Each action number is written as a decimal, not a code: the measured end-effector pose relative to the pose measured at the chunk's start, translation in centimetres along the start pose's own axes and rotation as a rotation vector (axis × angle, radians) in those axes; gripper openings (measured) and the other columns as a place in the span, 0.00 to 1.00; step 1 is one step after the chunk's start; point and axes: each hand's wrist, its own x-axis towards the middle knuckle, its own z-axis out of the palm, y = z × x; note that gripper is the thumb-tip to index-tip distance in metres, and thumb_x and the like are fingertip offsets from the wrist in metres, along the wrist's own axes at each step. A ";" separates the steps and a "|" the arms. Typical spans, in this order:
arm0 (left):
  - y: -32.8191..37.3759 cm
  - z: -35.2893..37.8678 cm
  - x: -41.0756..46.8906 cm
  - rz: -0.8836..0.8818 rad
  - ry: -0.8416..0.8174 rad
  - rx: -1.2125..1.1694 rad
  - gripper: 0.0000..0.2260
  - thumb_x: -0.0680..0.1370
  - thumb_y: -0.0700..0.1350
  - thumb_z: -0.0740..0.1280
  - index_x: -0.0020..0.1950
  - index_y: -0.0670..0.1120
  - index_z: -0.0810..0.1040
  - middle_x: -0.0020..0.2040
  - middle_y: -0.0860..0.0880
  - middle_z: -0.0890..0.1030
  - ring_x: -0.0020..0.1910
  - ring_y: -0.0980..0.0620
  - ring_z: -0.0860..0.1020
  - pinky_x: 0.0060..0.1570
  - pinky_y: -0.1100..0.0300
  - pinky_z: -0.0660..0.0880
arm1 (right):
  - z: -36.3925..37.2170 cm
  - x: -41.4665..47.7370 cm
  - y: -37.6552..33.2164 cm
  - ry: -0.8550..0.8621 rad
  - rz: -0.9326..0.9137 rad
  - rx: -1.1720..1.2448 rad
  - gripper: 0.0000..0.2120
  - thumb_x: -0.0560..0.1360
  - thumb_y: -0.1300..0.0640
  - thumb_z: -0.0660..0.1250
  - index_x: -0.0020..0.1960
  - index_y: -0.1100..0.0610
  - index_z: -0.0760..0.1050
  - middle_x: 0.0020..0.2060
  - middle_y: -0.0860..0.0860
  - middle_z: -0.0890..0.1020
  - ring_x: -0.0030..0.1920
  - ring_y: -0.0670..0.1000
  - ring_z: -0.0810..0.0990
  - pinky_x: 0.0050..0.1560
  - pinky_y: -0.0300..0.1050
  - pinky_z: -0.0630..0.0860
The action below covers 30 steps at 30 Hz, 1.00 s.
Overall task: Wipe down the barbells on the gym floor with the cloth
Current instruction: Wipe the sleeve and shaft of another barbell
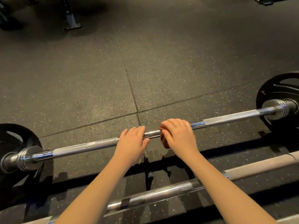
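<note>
the barbell [84, 145] is being borne by the gym floor [97, 78]. near its middle it is being clasped by the left grip [133, 141], fingers over, thumb under; just right, the brown cloth [165, 143] is being squeezed around the barbell by the right grip [178, 135].

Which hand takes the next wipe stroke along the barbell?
Right. The right hand already grips the cloth against the barbell at mid-shaft. The left hand holds the barbell bare, without cloth.
</note>
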 end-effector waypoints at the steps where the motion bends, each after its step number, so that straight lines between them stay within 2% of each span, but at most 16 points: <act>1: 0.2 0.1 0.0 -0.003 -0.005 0.016 0.23 0.83 0.55 0.52 0.76 0.47 0.58 0.73 0.52 0.65 0.73 0.51 0.62 0.72 0.53 0.55 | -0.3 0.0 1.1 0.019 0.050 -0.021 0.14 0.77 0.47 0.55 0.51 0.50 0.77 0.48 0.45 0.79 0.51 0.52 0.75 0.57 0.48 0.66; 4: 0.6 0.6 -0.4 -0.027 -0.046 0.030 0.26 0.82 0.58 0.51 0.77 0.47 0.55 0.76 0.51 0.60 0.76 0.50 0.55 0.74 0.52 0.49 | -0.7 -0.4 2.5 0.049 0.233 -0.077 0.16 0.79 0.47 0.53 0.52 0.52 0.77 0.52 0.49 0.78 0.55 0.55 0.74 0.63 0.55 0.67; 6: 0.6 0.9 -0.4 -0.038 -0.067 0.054 0.29 0.81 0.61 0.47 0.77 0.47 0.54 0.77 0.50 0.58 0.77 0.50 0.53 0.75 0.51 0.48 | -0.3 -1.1 1.4 0.067 0.315 -0.093 0.12 0.79 0.50 0.58 0.55 0.53 0.77 0.56 0.52 0.77 0.61 0.57 0.72 0.68 0.60 0.64; 8: 0.7 1.0 -0.7 -0.046 -0.068 0.080 0.36 0.76 0.65 0.37 0.78 0.47 0.53 0.78 0.50 0.57 0.77 0.50 0.52 0.74 0.51 0.46 | -0.1 -1.7 1.1 0.060 0.241 -0.113 0.11 0.78 0.51 0.60 0.56 0.52 0.76 0.57 0.52 0.77 0.60 0.57 0.72 0.67 0.59 0.64; 11: 0.4 1.0 -1.0 -0.048 -0.078 0.089 0.43 0.69 0.66 0.30 0.78 0.46 0.53 0.78 0.49 0.56 0.77 0.50 0.51 0.74 0.52 0.45 | -1.8 -0.8 3.9 -0.023 0.086 -0.156 0.16 0.77 0.45 0.53 0.54 0.51 0.76 0.50 0.49 0.78 0.52 0.54 0.75 0.56 0.51 0.68; 12: 0.3 0.9 -0.9 -0.049 -0.089 0.098 0.43 0.68 0.66 0.30 0.78 0.47 0.52 0.78 0.50 0.56 0.77 0.51 0.51 0.74 0.52 0.45 | -2.3 -0.4 5.0 -0.036 0.100 -0.166 0.18 0.78 0.45 0.51 0.53 0.52 0.76 0.49 0.49 0.78 0.51 0.54 0.75 0.55 0.50 0.68; 14: 0.3 0.8 -0.6 -0.055 -0.106 0.100 0.44 0.68 0.66 0.29 0.78 0.47 0.51 0.78 0.50 0.55 0.77 0.51 0.51 0.74 0.52 0.45 | -2.6 -0.4 6.0 -0.016 0.231 -0.152 0.20 0.78 0.46 0.49 0.53 0.54 0.76 0.51 0.52 0.77 0.55 0.56 0.73 0.60 0.52 0.68; 16: 0.5 0.8 -0.5 -0.065 -0.109 0.092 0.44 0.67 0.66 0.29 0.78 0.47 0.51 0.78 0.50 0.55 0.77 0.50 0.51 0.74 0.51 0.45 | -1.9 -1.0 4.6 0.047 0.367 -0.128 0.16 0.80 0.50 0.52 0.55 0.56 0.75 0.57 0.55 0.76 0.63 0.60 0.70 0.70 0.59 0.63; 18: 0.8 0.9 -0.5 -0.070 -0.114 0.098 0.45 0.67 0.66 0.29 0.79 0.46 0.51 0.79 0.50 0.54 0.77 0.50 0.51 0.75 0.51 0.45 | -1.2 -1.7 2.6 0.063 0.389 -0.114 0.10 0.80 0.55 0.58 0.57 0.57 0.74 0.60 0.56 0.75 0.67 0.61 0.68 0.73 0.61 0.59; 21: 0.4 1.1 -0.8 -0.063 -0.116 0.107 0.45 0.67 0.66 0.28 0.79 0.47 0.49 0.79 0.50 0.53 0.78 0.51 0.49 0.75 0.51 0.44 | -2.1 -2.2 2.9 -0.029 0.189 -0.090 0.10 0.78 0.55 0.63 0.57 0.55 0.74 0.57 0.53 0.76 0.61 0.57 0.72 0.66 0.58 0.69; 23: 0.2 1.0 -0.9 -0.054 -0.111 0.097 0.44 0.67 0.66 0.28 0.79 0.47 0.49 0.79 0.50 0.53 0.78 0.51 0.49 0.75 0.52 0.44 | -3.4 -1.6 5.1 -0.096 0.096 -0.157 0.12 0.78 0.50 0.58 0.55 0.55 0.74 0.51 0.51 0.77 0.54 0.56 0.74 0.58 0.53 0.71; 25: 0.2 1.0 -0.7 -0.051 -0.101 0.087 0.44 0.68 0.66 0.29 0.79 0.47 0.49 0.79 0.50 0.53 0.78 0.52 0.49 0.75 0.52 0.44 | -4.2 -0.7 6.9 -0.081 0.186 -0.211 0.17 0.77 0.48 0.51 0.51 0.55 0.74 0.47 0.50 0.77 0.51 0.56 0.74 0.56 0.53 0.71; 27: 0.4 1.0 -0.6 -0.048 -0.097 0.080 0.44 0.68 0.66 0.29 0.79 0.47 0.49 0.79 0.50 0.53 0.78 0.51 0.49 0.75 0.51 0.44 | -4.0 -0.2 5.7 -0.016 0.347 -0.208 0.19 0.76 0.49 0.48 0.50 0.56 0.74 0.48 0.51 0.77 0.54 0.57 0.72 0.60 0.57 0.69; 29: 0.6 1.1 -0.7 -0.050 -0.099 0.085 0.44 0.67 0.66 0.28 0.79 0.47 0.48 0.79 0.50 0.52 0.78 0.51 0.49 0.75 0.51 0.43 | -2.6 -0.8 3.2 0.002 0.345 -0.150 0.16 0.77 0.51 0.50 0.50 0.56 0.75 0.50 0.52 0.77 0.57 0.57 0.71 0.62 0.58 0.68; 30: 0.6 1.1 -0.8 -0.048 -0.101 0.085 0.44 0.67 0.66 0.28 0.79 0.46 0.48 0.79 0.50 0.52 0.78 0.51 0.48 0.75 0.51 0.43 | -2.2 -1.3 2.4 -0.019 0.273 -0.095 0.13 0.77 0.52 0.53 0.50 0.56 0.75 0.49 0.51 0.77 0.56 0.56 0.71 0.62 0.57 0.68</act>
